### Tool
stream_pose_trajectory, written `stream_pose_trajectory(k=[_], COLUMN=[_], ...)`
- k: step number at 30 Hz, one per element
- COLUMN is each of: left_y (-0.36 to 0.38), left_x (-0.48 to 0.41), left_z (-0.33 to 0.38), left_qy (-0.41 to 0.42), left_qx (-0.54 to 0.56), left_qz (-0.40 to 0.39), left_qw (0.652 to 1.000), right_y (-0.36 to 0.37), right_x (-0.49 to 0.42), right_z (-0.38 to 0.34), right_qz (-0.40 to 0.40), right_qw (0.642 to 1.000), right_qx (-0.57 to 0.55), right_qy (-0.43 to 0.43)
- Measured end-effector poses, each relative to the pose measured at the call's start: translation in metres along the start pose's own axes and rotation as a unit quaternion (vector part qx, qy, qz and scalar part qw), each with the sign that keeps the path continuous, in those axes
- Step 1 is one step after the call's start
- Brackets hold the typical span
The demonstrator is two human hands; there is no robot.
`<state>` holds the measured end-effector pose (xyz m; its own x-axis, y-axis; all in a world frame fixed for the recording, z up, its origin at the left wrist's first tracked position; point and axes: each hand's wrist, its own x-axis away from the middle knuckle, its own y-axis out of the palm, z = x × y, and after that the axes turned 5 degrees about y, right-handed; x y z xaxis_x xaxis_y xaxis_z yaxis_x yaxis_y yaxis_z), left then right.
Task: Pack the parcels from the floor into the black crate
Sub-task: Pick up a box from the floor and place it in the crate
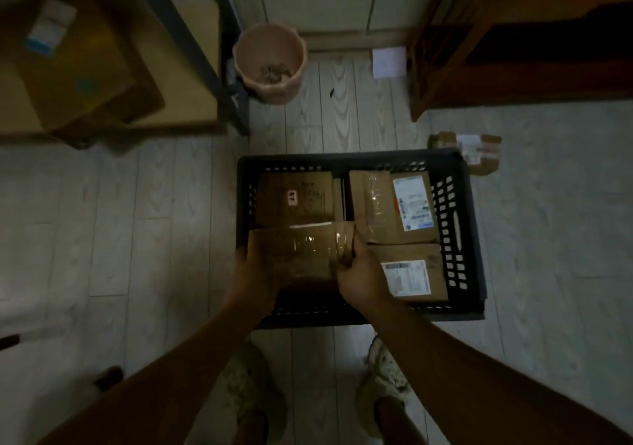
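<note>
head view, dim light. black crate stands on the pale plank floor, directly ahead of the person's shoes. three parcels lie flat inside it: rear-left parcel with a small red-and-white sticker, rear-right parcel bearing a white shipping label, and front-right parcel, also labelled, touching the one behind it. the front-left quarter of the crate is occupied by the taped parcel, a brown carton banded in clear tape, held level at about rim height; whether its underside touches the crate bottom cannot be told. left hand grips the parcel's left end, its fingers mostly hidden behind the carton, so their spread cannot be read. right hand grips the right end, fingers curled over the taped corner and clamped against it, pressed close beside the front-right parcel. both forearms reach in from the near edge of the crate. one loose parcel, brown with a white label, lies on the floor just beyond the crate's far right corner, apparently touching or nearly touching it. further back, a pink bin with some debris in its bottom stands by a dark shelf frame; a large cardboard box sits on that shelf at left. a white sheet lies on the floor near a wooden cabinet at right.
</note>
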<state>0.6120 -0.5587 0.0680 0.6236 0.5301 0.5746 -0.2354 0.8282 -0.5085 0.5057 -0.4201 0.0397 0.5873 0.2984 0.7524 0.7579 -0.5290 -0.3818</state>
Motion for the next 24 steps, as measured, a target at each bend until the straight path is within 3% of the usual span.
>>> stream_pose_trajectory(k=[3, 10, 16, 20, 24], left_y=[0.037, 0.073, 0.067, 0.053, 0.016], left_x=[-0.027, -0.066, -0.090, -0.081, -0.054], left_z=[-0.041, -0.105, -0.103, -0.089, -0.049], left_qy=[-0.025, 0.008, 0.051, 0.050, 0.053], left_qx=[-0.083, -0.234, -0.358, -0.352, -0.352], left_qz=[-0.027, -0.053, -0.053, -0.066, -0.098], left_qw=[0.996, 0.971, 0.931, 0.932, 0.929], right_y=[0.027, 0.061, 0.077, 0.068, 0.020], right_x=[-0.043, -0.090, -0.100, -0.087, -0.043], right_z=[0.028, 0.065, 0.062, 0.054, 0.023], right_qz=[-0.005, -0.021, 0.031, -0.062, -0.081], right_qw=[0.999, 0.995, 0.997, 0.996, 0.995], right_qx=[0.025, 0.060, 0.034, 0.025, 0.016], right_qy=[0.020, 0.082, 0.056, 0.065, 0.062])
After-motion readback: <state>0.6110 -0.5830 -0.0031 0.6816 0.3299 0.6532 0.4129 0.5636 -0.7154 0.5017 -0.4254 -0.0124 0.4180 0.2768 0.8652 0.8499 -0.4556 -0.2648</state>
